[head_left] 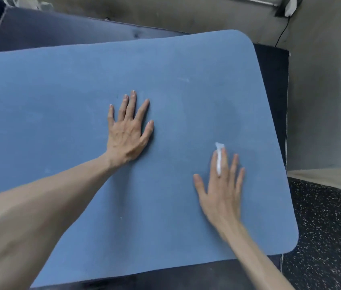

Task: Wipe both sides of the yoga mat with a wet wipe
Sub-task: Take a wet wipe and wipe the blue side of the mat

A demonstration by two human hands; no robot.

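Observation:
A blue yoga mat (61,105) lies spread flat over a dark platform and fills most of the view, its rounded right end near the platform's edge. My left hand (126,130) presses flat on the mat's middle with fingers straight and spread. My right hand (223,189) lies flat on the mat to the right, fingers straight. A white wet wipe (219,158) sits under that hand, and a strip of it shows between the fingers and past the fingertips. A faint darker damp arc marks the mat beyond the right hand.
The dark platform (272,84) under the mat ends just right of it, with a white seam along its edge. Black speckled flooring (328,237) lies at the lower right. A grey wall (322,101) with a thin black cable stands behind.

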